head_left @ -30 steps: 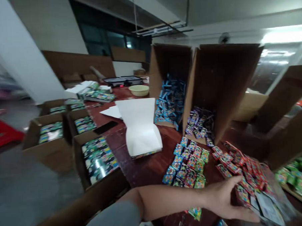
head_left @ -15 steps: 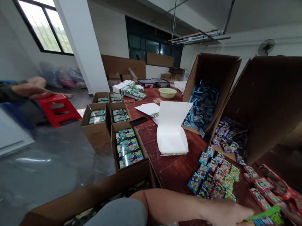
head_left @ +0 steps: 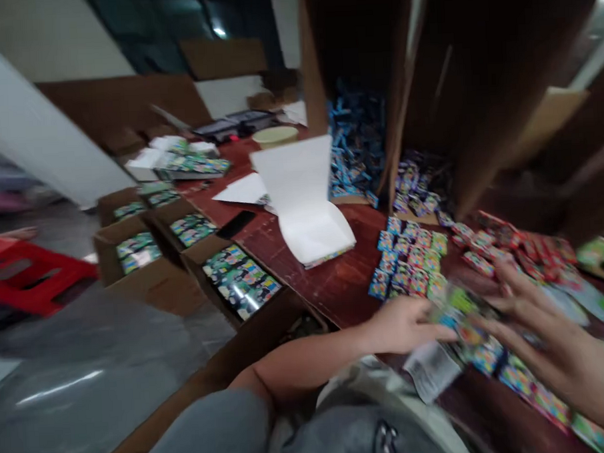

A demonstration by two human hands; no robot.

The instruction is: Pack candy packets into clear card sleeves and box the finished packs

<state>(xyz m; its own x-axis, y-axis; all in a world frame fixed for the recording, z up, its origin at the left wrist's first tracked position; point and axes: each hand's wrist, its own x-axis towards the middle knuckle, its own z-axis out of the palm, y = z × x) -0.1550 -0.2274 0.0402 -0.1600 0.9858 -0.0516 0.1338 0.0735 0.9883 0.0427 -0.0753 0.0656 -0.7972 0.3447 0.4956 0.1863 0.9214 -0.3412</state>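
Note:
My left hand [head_left: 404,325] is closed on a small, shiny printed packet [head_left: 460,303], green and blue, blurred by motion. A pale, printed flat piece [head_left: 432,371] shows just below this hand; whether it is held cannot be made out. Facing it from the right is my right hand [head_left: 547,339], its fingers spread and smeared, close to the packet. Beneath the right hand a row of colourful packets [head_left: 519,377] runs along the table's near edge. Neat rows of blue, purple, red and green packets [head_left: 408,258] lie just beyond my left hand.
An open white box [head_left: 317,232] stands on the dark red table [head_left: 329,292]. Large cartons hold blue packets [head_left: 357,150] and purple packets [head_left: 420,184]. Red packets [head_left: 528,247] lie on the right. Cartons of printed boxes [head_left: 241,279] line the left edge, near a black phone [head_left: 236,225].
The view has swung right and down. My left hand has drawn back from the red packets, with a packet in it. My right hand has come into view.

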